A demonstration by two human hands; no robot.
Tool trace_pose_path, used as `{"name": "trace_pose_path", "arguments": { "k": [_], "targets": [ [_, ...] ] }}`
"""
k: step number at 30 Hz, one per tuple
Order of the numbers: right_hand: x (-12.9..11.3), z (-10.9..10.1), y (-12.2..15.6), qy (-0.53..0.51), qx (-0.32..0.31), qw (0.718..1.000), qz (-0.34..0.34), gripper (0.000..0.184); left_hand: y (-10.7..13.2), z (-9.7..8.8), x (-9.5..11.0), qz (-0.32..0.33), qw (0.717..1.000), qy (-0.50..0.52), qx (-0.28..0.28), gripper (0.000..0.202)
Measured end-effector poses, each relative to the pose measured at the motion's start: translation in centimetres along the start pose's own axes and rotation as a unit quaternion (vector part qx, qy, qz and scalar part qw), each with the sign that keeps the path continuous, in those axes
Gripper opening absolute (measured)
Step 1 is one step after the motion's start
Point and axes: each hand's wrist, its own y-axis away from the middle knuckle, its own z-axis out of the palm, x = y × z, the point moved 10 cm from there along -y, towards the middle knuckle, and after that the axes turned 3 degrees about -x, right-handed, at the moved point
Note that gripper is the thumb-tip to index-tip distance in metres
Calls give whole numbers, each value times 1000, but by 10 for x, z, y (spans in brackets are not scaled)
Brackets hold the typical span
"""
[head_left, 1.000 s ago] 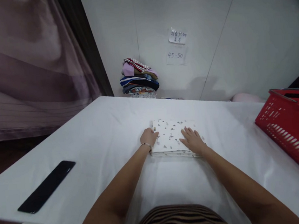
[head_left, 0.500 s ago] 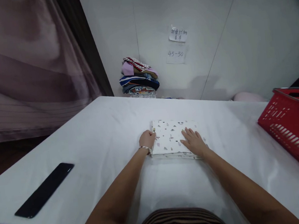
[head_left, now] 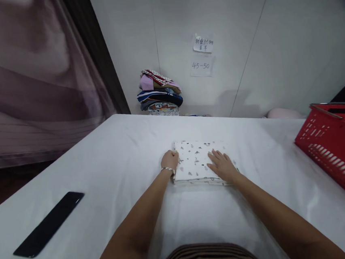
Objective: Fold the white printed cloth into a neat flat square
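Observation:
A folded white cloth [head_left: 193,160] with small scattered prints lies flat on the white-covered table [head_left: 125,150], in several layers along its near edge. At its left edge my left hand [head_left: 170,161] is closed, pinching the side of the fabric between thumb and fingers; a bracelet circles that wrist. My right hand [head_left: 223,165] rests flat on top of the cloth near its right side, fingers spread. The cloth's right edge is partly hidden under that hand and forearm.
A long black flat object [head_left: 49,225] lies at the table's left. On the right stands a red plastic basket [head_left: 336,150]. Beyond the far edge is a pile of folded fabrics [head_left: 160,93] against the wall, below and left of paper signs [head_left: 202,66]. A curtain [head_left: 33,77] hangs at left.
The camera view has shifted slightly. Both hands keep nearly the same places on the folded cloth, which looks unchanged.

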Motion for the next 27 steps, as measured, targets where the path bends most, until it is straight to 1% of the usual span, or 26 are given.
{"name": "trace_pose_path", "arguments": {
  "k": [3, 6, 10, 12, 14, 16, 18, 20, 27],
  "targets": [
    [2, -2, -2, -21, -18, 1000, 3, 55, -2, 1, 0, 0, 1000, -4, -9, 17],
    [4, -10, -11, -41, -29, 999, 5, 53, -8, 0, 6, 8, 1000, -13, -19, 16],
    [18, -28, -33, -8, 4, 999, 34, 49, -18, -1, 16, 19, 999, -26, -21, 24],
    [28, -30, -43, 20, 19, 998, 56, 50, -22, -1, 18, 21, 999, -29, -16, 23],
    [38, -25, -50, 33, 19, 996, 76, 51, -24, -1, 15, 15, 999, -29, -5, 19],
    [46, -16, -53, 31, 11, 996, 88, 52, -24, 0, 8, 1, 1000, -26, 1, 18],
    [49, -8, -53, 26, 11, 996, 89, 52, -25, 2, 2, -10, 1000, -25, 0, 17],
    [50, -5, -52, 25, 20, 996, 87, 52, -25, 3, 0, -10, 1000, -24, -1, 16],
    [48, -5, -50, 25, 36, 995, 89, 51, -39, -2, 16, 11, 999, -30, 8, 30]
  ]
}}
